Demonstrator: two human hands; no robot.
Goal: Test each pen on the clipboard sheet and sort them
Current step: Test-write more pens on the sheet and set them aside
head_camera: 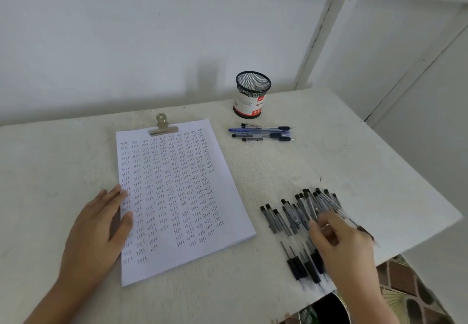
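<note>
- Right grip (342,237): fingers curled over the pen pile (291,218) at the near right of the desk (50,171); blur hides whether one is grasped.
- Left grip (101,225): flat, released, steadying the sheet (182,192).
- Sorted pens (262,133) lie beside the cup (252,95), apparently tested.

From here I get a rough off-white table (329,126) across most of the view. Behind its far edge stands a plain white wall (126,32) with a white upright post (321,37). Below its near right corner I see patterned floor tiles (405,285) and a dark round-rimmed thing (326,308) I can't identify.
</note>
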